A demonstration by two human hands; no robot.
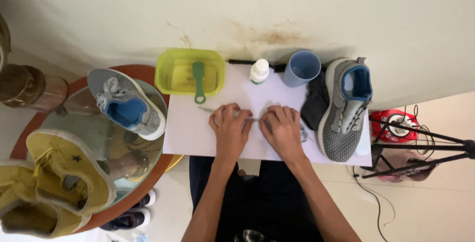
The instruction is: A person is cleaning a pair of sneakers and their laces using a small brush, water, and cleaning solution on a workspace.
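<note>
So you've got both hands down on the small white rectangular tabletop [198, 133], knuckles up, pretty much dead centre of it. Your left hand [230, 129] and right hand [282, 132] are each curled with fingertips pressed together, pinching opposite ends of a thin pale lace or cord [213, 110] stretched flat on the tabletop. Its long axis runs side to side across the tabletop, parallel to the wall edge, and a loose tail pokes out past your left hand toward the tabletop's left side, so the left hand is the nearer one to that free end. At the tabletop's back edge sit a lime-green plastic tub [163, 71] with a green-handled brush [199, 82] lying in it, a small white bottle [259, 71] and a light blue plastic cup [302, 68]. On the tabletop's right side lies a grey knit sneaker with blue lining [344, 118], toe toward you, next to a dark cloth [314, 102]. Its twin grey sneaker [124, 102] rests off the tabletop's left side on a round glass-topped table [69, 118], with yellow canvas shoes [54, 182] beyond it.
</note>
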